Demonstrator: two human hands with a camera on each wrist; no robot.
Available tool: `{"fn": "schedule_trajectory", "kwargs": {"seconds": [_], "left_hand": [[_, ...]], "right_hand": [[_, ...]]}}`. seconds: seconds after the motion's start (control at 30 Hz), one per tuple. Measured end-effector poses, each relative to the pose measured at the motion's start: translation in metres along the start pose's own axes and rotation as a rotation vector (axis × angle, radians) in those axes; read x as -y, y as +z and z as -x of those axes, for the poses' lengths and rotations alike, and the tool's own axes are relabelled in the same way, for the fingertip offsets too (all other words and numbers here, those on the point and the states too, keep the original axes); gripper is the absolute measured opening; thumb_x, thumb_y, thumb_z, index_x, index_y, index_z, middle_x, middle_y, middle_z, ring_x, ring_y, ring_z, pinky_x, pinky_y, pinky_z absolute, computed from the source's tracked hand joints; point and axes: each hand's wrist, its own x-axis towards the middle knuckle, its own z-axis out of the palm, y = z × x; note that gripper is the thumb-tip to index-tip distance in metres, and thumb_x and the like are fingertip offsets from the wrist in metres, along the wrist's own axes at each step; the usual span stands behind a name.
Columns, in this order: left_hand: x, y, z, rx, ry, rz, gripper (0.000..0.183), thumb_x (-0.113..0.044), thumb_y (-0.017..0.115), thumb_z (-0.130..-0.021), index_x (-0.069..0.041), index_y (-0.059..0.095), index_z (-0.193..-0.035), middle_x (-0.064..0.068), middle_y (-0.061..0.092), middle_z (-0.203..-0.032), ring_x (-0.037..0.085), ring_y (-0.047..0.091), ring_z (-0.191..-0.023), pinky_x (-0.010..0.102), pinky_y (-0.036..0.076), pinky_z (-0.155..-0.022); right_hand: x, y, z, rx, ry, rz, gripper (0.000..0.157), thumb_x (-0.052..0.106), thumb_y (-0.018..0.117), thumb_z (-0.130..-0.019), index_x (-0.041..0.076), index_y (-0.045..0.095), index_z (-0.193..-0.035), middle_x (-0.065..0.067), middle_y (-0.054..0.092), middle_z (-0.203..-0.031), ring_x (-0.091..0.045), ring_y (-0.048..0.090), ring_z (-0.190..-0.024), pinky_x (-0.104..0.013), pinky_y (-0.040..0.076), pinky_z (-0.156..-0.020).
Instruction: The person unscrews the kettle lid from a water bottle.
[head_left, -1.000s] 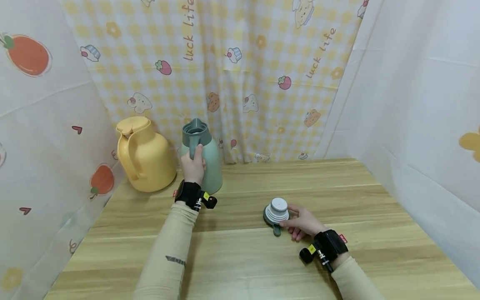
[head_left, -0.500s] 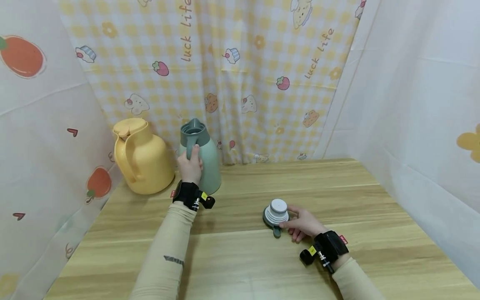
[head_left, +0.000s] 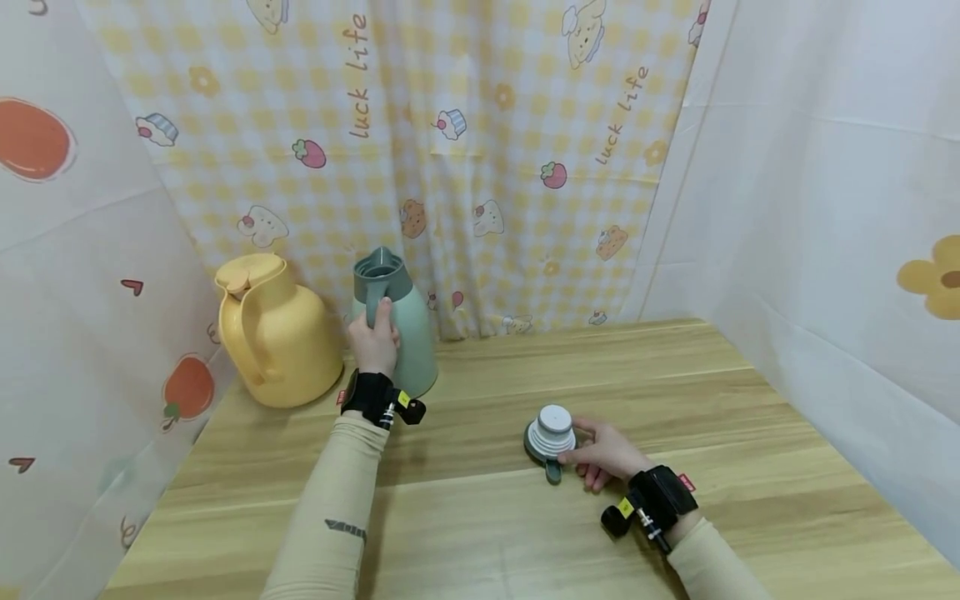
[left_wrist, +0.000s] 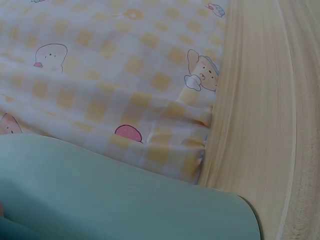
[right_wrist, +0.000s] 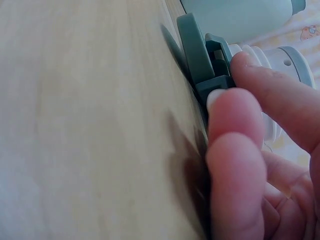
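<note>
1 green jug (head_left: 416, 333) stood upright toward the back of the surface (head_left: 450, 533), left of centre, its ringed mouth uncovered and its dark green handle (head_left: 373, 304) turned toward the person. The left hand (head_left: 375, 342) gripped that handle, thumb laid up along it. In the left wrist view only the jug's pale side filled the lower part, so the grip itself could not be told from there.

Nearer the person and to the right, 1 stopper (head_left: 553, 427) sat on the surface, white stepped side up, green side down, with 1 green tab (head_left: 553, 472) pointing toward the person. The right hand (head_left: 611, 454) pinched the stopper's right side between thumb and forefinger.

Each wrist wore 1 black strap, the left strap (head_left: 367, 393) and the right strap (head_left: 662, 496), below 2 beige sleeves (head_left: 322, 508).

Just left of the green jug stood 1 yellow jug (head_left: 296, 342), lid on. Behind both hung a yellow-checked curtain (head_left: 510, 125) bearing "luck life" 2 times, with white cloth (head_left: 810, 208) at both sides.
</note>
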Motion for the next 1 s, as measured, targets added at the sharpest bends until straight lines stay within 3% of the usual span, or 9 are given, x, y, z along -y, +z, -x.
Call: {"fn": "schedule_trajectory", "kwargs": {"seconds": [0.27,0.5,0.6,0.7,0.77,0.87,0.93,1.0], "left_hand": [[0.036,0.001,-0.012,-0.033,-0.011,0.001,0.045,-0.031,0.052,-0.101,-0.012,0.042,-0.061,-0.008,0.041,-0.045,0.004,0.042,-0.040,0.024,0.036,-0.050],[0.043,0.008,-0.017,-0.065,-0.018,0.004,0.048,-0.039,0.055,-0.098,-0.011,0.042,-0.060,-0.004,0.042,-0.046,0.008,0.042,-0.041,0.026,0.036,-0.048],[0.038,0.009,-0.018,-0.026,-0.060,0.031,0.050,-0.043,0.056,-0.096,-0.013,0.041,-0.060,-0.004,0.042,-0.046,0.009,0.040,-0.040,0.025,0.035,-0.045],[0.032,0.008,-0.022,0.067,-0.094,0.051,0.053,-0.049,0.055,-0.096,-0.013,0.041,-0.059,-0.005,0.040,-0.046,0.009,0.040,-0.040,0.026,0.036,-0.044],[0.026,0.003,-0.024,0.139,-0.111,0.038,0.055,-0.052,0.053,-0.096,-0.011,0.042,-0.061,-0.004,0.041,-0.047,0.012,0.042,-0.041,0.027,0.038,-0.049],[0.021,-0.010,-0.023,0.213,-0.149,-0.019,0.055,-0.055,0.052,-0.095,-0.006,0.048,-0.069,0.000,0.047,-0.056,0.016,0.050,-0.055,0.031,0.042,-0.066],[0.021,-0.021,-0.014,0.223,-0.208,-0.048,0.051,-0.055,0.053,-0.094,-0.007,0.052,-0.079,-0.001,0.053,-0.070,0.016,0.053,-0.072,0.034,0.040,-0.079],[0.026,-0.032,0.002,0.199,-0.302,0.017,0.042,-0.051,0.055,-0.095,-0.009,0.053,-0.089,-0.002,0.055,-0.084,0.014,0.052,-0.086,0.036,0.039,-0.090]], "right_hand": [[0.001,0.000,0.003,0.011,0.001,0.017,0.091,0.020,0.077,-0.083,-0.005,0.021,-0.149,-0.007,0.058,-0.063,-0.011,0.054,-0.042,-0.027,0.048,-0.040],[-0.002,-0.003,-0.004,-0.001,0.011,0.022,0.092,0.023,0.078,-0.082,-0.003,0.023,-0.150,-0.008,0.059,-0.064,-0.012,0.054,-0.042,-0.028,0.049,-0.041],[-0.002,-0.005,-0.002,-0.005,0.001,0.027,0.090,0.021,0.078,-0.083,-0.001,0.024,-0.151,-0.009,0.059,-0.064,-0.013,0.055,-0.042,-0.029,0.049,-0.041],[0.002,-0.007,-0.003,-0.033,0.000,0.031,0.087,0.019,0.078,-0.082,0.002,0.026,-0.151,-0.010,0.059,-0.063,-0.014,0.055,-0.042,-0.029,0.049,-0.041],[0.005,-0.007,-0.005,-0.049,0.002,0.039,0.086,0.019,0.078,-0.083,0.004,0.027,-0.151,-0.010,0.059,-0.063,-0.014,0.055,-0.042,-0.029,0.049,-0.041],[0.008,-0.004,-0.006,-0.056,0.018,0.053,0.086,0.021,0.078,-0.083,0.005,0.029,-0.151,-0.010,0.060,-0.063,-0.015,0.056,-0.043,-0.030,0.050,-0.042],[0.008,-0.001,-0.004,-0.051,0.031,0.058,0.085,0.021,0.078,-0.083,0.006,0.029,-0.151,-0.010,0.060,-0.063,-0.015,0.057,-0.043,-0.030,0.050,-0.042],[0.007,0.001,-0.001,-0.049,0.045,0.055,0.085,0.020,0.078,-0.083,0.006,0.030,-0.151,-0.010,0.059,-0.063,-0.016,0.057,-0.043,-0.030,0.050,-0.042]]}}
